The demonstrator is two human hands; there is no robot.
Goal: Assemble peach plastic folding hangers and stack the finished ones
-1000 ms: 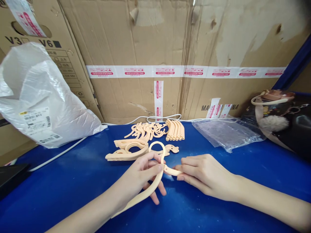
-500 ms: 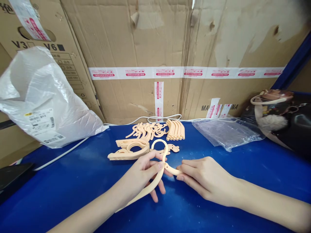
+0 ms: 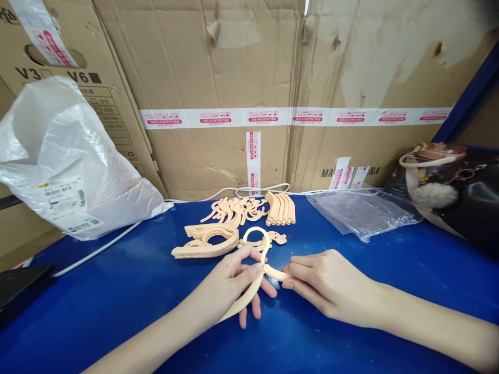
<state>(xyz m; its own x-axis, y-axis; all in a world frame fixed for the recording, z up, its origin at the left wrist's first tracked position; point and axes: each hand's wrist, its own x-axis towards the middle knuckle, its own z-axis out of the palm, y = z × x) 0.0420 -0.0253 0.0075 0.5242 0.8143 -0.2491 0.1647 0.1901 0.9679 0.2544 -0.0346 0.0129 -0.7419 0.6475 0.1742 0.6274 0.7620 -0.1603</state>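
A pale beige folding clothes hanger is in both hands over the blue table. My left hand pinches it near the centre joint, thumb on top, with the other fingers spread below. Its hook curves up beyond the fingertips. My right hand grips the short right arm of the hanger, fingers closed round its end. The left arm of the hanger slants down and passes out of sight at my left wrist. Just beyond the hands lie a stack of flat hanger pieces and a loose hook piece.
Farther back lie a pile of hooks and a row of curved arms. A clear plastic bag and a black bag are on the right. A white parcel bag stands left. Cardboard walls the back.
The hanger's left arm has turned, and its far end is now hidden by my left wrist. The joint hole that showed is covered. Both hands keep their hold.
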